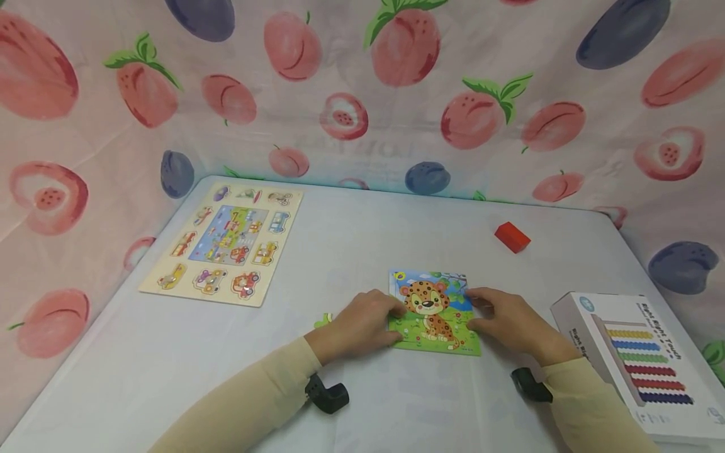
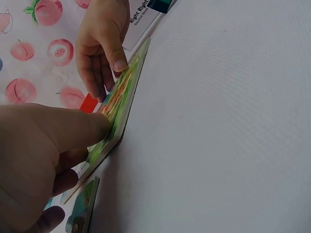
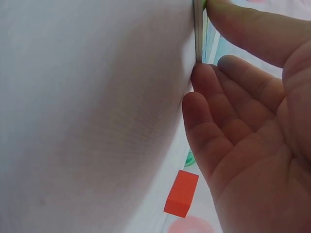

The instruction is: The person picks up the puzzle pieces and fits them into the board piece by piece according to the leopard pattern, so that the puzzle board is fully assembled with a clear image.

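Observation:
A square leopard-cub puzzle [image 1: 433, 311] with a green and blue picture sits in front of me on the white table. My left hand [image 1: 362, 324] holds its left edge, the thumb [image 2: 92, 127] lying over the border of the picture. At the opposite edge is my right hand [image 1: 512, 321], its thumb and fingertips against the side of the board. The right wrist view shows the thumb [image 3: 257, 36] and fingers [image 3: 206, 80] touching the board's thin edge [image 3: 198, 34]. Beside my left wrist, a green-edged flat piece [image 1: 323, 319] is mostly hidden by the arm.
A wooden vehicle peg puzzle [image 1: 269, 255] lies at the back left. At the back right is a red block [image 1: 512, 237]. A white box [image 1: 651, 365] picturing rows of coloured beads stands near my right forearm. Fruit-patterned cloth [image 1: 396, 94] surrounds the table.

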A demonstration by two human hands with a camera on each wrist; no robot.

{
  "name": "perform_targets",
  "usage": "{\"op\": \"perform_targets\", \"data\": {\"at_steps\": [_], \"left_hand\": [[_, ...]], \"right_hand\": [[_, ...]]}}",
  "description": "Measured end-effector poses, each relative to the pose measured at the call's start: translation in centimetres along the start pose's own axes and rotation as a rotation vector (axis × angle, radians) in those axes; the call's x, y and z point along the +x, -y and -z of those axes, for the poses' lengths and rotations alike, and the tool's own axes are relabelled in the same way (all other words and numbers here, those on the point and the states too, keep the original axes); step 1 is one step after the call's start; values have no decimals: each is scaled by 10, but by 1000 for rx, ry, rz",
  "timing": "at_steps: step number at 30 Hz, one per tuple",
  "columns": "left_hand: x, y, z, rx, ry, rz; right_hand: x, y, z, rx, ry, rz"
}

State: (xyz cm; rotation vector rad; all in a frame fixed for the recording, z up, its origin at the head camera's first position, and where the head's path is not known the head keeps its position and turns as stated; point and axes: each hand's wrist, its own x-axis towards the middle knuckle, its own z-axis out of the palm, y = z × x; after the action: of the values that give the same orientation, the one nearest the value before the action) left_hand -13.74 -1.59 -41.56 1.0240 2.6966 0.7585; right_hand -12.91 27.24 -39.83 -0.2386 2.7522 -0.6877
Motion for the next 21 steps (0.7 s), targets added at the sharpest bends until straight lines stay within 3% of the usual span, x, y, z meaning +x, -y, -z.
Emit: {"op": "perform_targets", "data": {"at_steps": [15,21], "left_hand": [[1,-2,1,-9,-6,7],[1,-2,1,-54,1,18]], "right_hand": [[0,2,1,6,-5,4],[-2,3,1,15,3,3]]}}
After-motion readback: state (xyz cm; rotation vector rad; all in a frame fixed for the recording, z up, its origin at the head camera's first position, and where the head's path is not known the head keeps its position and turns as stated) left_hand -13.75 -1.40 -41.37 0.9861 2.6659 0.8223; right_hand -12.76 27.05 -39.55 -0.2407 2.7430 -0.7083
